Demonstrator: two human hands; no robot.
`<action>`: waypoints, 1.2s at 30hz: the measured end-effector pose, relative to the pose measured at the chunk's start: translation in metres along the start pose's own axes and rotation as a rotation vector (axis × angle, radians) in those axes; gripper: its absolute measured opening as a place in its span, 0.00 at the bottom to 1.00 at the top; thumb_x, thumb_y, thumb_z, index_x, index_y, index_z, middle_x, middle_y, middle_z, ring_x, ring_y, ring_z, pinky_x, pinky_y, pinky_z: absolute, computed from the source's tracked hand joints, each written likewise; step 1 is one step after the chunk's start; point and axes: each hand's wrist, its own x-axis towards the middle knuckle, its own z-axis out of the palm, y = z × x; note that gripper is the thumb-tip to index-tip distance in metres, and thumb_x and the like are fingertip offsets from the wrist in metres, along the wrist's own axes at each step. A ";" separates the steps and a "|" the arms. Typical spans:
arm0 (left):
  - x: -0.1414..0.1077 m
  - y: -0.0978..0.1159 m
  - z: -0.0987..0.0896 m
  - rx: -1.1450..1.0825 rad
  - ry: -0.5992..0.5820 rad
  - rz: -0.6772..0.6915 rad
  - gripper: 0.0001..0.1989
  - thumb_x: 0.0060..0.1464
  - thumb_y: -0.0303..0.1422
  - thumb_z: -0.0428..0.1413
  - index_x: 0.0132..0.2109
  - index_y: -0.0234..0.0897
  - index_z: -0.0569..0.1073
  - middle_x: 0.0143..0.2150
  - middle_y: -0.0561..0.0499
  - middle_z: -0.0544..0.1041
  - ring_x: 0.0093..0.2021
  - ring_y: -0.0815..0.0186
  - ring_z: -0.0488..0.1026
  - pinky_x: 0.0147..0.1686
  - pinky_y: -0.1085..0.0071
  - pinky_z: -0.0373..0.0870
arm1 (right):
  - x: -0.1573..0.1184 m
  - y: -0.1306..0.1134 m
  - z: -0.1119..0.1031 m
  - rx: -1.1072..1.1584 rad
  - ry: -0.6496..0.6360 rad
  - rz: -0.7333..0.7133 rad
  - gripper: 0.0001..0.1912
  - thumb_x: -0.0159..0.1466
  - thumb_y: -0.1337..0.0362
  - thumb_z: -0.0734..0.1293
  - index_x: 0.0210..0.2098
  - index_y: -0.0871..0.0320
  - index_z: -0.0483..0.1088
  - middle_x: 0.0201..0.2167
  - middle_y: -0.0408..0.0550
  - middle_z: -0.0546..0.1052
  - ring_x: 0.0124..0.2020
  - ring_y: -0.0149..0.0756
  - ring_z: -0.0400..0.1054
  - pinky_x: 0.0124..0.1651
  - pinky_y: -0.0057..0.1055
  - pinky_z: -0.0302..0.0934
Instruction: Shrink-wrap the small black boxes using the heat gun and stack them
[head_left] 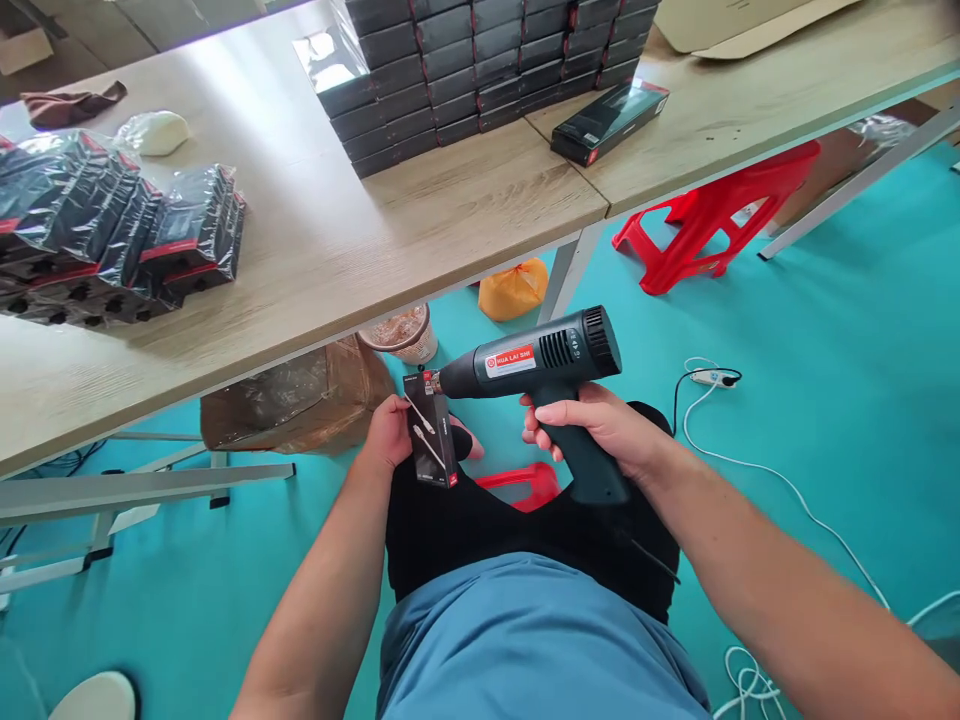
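Observation:
My right hand (581, 425) is wrapped around the handle of a dark heat gun (540, 362) with a red and white label. The gun lies nearly level above my lap, its metal nozzle pointing left. Just at that nozzle, my left hand (391, 428) grips a small black box (430, 430) by its left side. White cables are printed on the box, with red patches at its top and lower corner. Whether the nozzle touches the box or sits just in front of it, I cannot tell. Part of my left fingers is hidden behind the box.
Stacked black boxes (495, 70) stand on the wooden table (300, 270), with a single box (611, 120) nearby. Plastic-wrapped boxes (187, 230) are piled at left. Below are a waste bin (416, 340), a yellow bag (514, 290), a red stool (720, 220) and white cords (795, 500).

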 end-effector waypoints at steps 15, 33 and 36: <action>0.009 0.009 -0.013 -0.056 0.076 0.122 0.15 0.49 0.31 0.49 0.42 0.31 0.75 0.26 0.46 0.76 0.23 0.59 0.74 0.24 0.66 0.72 | -0.056 0.053 -0.016 -0.161 -0.001 0.149 0.17 0.61 0.55 0.74 0.43 0.61 0.77 0.34 0.50 0.79 0.31 0.37 0.72 0.32 0.32 0.69; -0.003 0.002 0.002 0.167 0.074 0.153 0.07 0.52 0.29 0.54 0.36 0.33 0.76 0.26 0.47 0.78 0.23 0.60 0.75 0.23 0.68 0.71 | -0.022 0.004 0.007 0.017 0.033 -0.023 0.14 0.60 0.59 0.74 0.42 0.60 0.78 0.37 0.52 0.81 0.32 0.35 0.72 0.31 0.29 0.68; -0.002 0.004 0.003 0.154 0.107 0.083 0.09 0.54 0.32 0.52 0.37 0.34 0.75 0.24 0.47 0.76 0.23 0.58 0.75 0.22 0.65 0.72 | -0.031 0.011 0.011 -0.153 -0.087 0.029 0.11 0.59 0.59 0.74 0.37 0.60 0.78 0.29 0.49 0.79 0.29 0.37 0.71 0.30 0.32 0.68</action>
